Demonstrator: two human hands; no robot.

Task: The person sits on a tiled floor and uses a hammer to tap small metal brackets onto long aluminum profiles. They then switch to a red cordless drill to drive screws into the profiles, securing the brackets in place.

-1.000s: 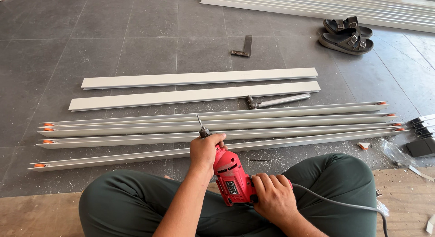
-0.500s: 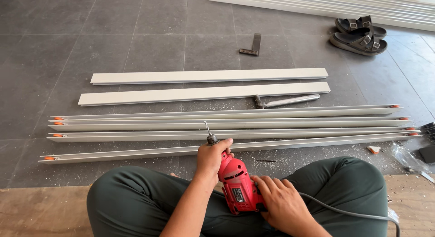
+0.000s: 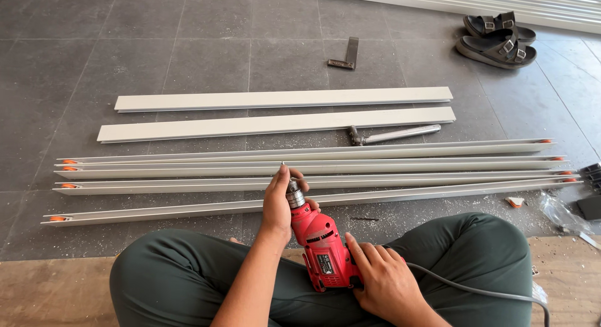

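Drill bit mostly hidden behind left hand (image 3: 278, 199), closed around chuck of red drill (image 3: 322, 249). Right hand (image 3: 382, 280) clasped on drill rear, above lap, just before white rails (image 3: 313, 170). Cord (image 3: 488, 294) cut off lower right.

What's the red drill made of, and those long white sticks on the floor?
The red drill looks like glossy moulded plastic, with a shiny metal chuck at the front. The long white rails seem to be painted or coated metal, perhaps aluminium: thin, straight, folded edges with a smooth matte finish. I can't be sure.
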